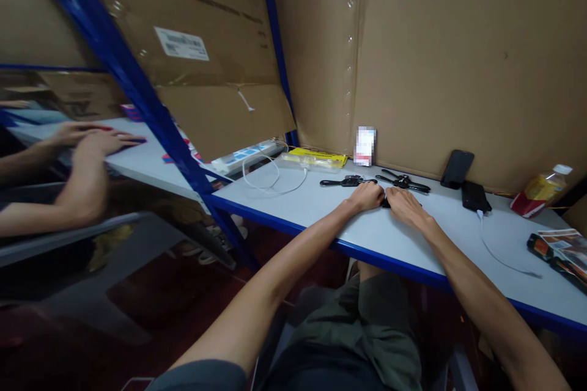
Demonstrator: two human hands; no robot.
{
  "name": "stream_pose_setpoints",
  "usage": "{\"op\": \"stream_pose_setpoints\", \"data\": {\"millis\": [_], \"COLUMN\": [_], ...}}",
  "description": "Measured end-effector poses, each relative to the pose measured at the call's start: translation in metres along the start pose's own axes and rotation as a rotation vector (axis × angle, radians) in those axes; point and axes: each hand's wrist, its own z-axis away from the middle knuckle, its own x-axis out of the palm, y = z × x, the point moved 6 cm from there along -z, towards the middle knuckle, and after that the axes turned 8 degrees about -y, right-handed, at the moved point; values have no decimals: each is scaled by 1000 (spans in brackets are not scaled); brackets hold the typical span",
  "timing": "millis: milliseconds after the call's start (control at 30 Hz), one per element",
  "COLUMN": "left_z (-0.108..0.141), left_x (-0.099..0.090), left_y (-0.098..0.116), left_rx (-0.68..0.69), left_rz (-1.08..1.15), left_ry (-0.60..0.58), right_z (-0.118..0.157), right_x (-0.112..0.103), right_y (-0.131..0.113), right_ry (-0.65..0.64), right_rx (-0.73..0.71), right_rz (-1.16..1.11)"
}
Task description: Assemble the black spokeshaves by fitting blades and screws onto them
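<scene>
My left hand (367,195) and my right hand (406,206) are both closed, side by side above the tabletop. Between them shows a small dark part of a black tool (386,201); the fingers hide most of it, and it looks like the tools lying behind. Just beyond my right hand lies a black two-handled spokeshave (403,181). Another black spokeshave (351,181) lies behind my left hand, its right end partly covered by that hand.
A phone with a lit screen (365,146) leans on the cardboard wall. Right of my hands are a dark phone (457,168), a black power bank (476,197) with a white cable, a bottle (541,191) and an orange-black tool (543,247). A co-worker's hands (98,137) are at far left.
</scene>
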Motion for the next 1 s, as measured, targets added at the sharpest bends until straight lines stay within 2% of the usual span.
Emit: {"op": "stream_pose_setpoints", "data": {"millis": [200, 367, 533, 767, 1000], "left_z": [-1, 0, 2, 2, 4], "left_x": [3, 0, -2, -2, -4], "left_y": [-2, 0, 2, 1, 3], "left_rx": [-10, 0, 9, -9, 4], "left_rz": [6, -8, -23, -7, -23], "left_ry": [-18, 11, 14, -7, 7], "right_z": [3, 4, -1, -1, 3], "right_x": [-5, -11, -2, -4, -12], "right_y": [1, 17, 19, 13, 16], "right_ry": [47, 157, 96, 96, 109], "right_rx": [-59, 60, 145, 9, 102], "right_rz": [-64, -127, -157, -195, -73]}}
